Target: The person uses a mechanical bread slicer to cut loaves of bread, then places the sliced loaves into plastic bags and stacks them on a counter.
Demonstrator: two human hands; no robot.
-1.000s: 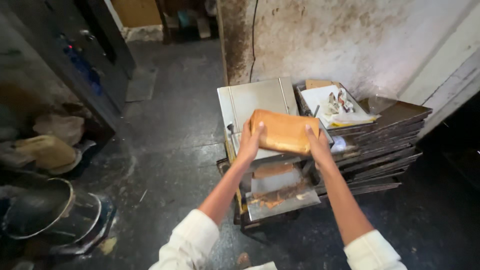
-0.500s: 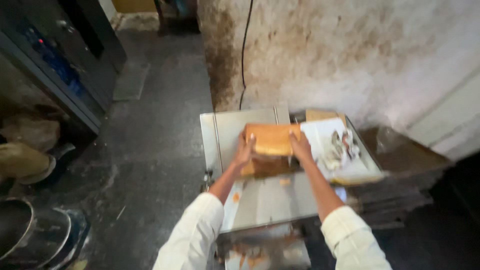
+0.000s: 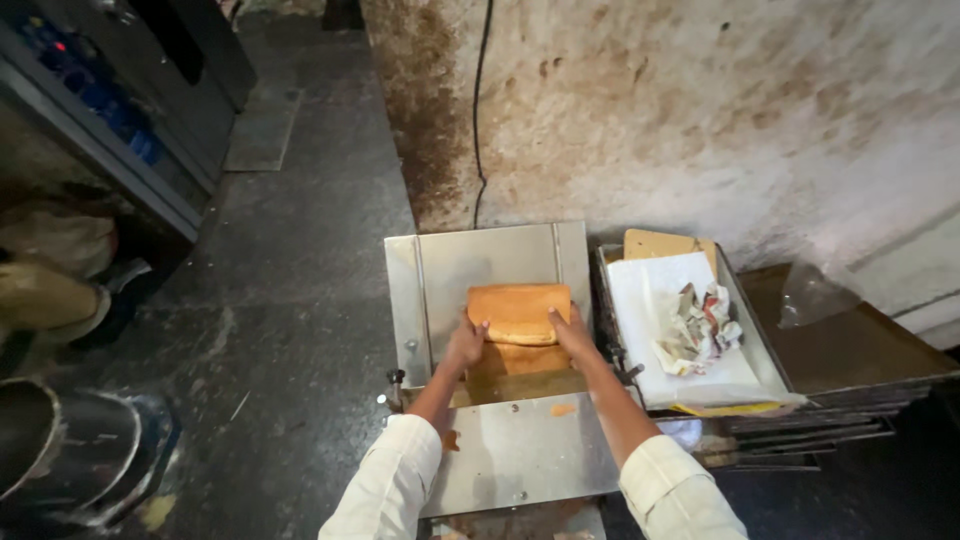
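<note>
- Left hand [image 3: 466,343]: fingers pressed flat against the left end of the loaf [image 3: 519,312], thumb on top; a grip from the side, not a closed fist.
- Right hand [image 3: 572,333]: fingers spread along the loaf's right end, clamping it against the left hand.
- Loaf: golden-brown, rectangular block, centre of frame, sitting in the channel of the steel slicer [image 3: 480,270] between its two upright guide rails.
- Slicer: grey sheet-metal box, lower tray [image 3: 520,450] running towards bottom centre, with an orange crumb on it.
- Both sleeves are cream-coloured, entering from the bottom edge.
- Right of centre: white paper sheet [image 3: 650,300] on a tray stack [image 3: 840,400], crumpled printed newspaper [image 3: 700,325] on top, tan cardboard corner behind it.
- Clear plastic bag [image 3: 815,295], right edge, on the dark top tray.
- Black cable [image 3: 480,110] runs down the stained wall, upper centre.
- Upper left: dark cabinet [image 3: 110,110] with blue patches.
- Lower left: round metal drum [image 3: 70,450]; tan sacks [image 3: 50,270] above it.
</note>
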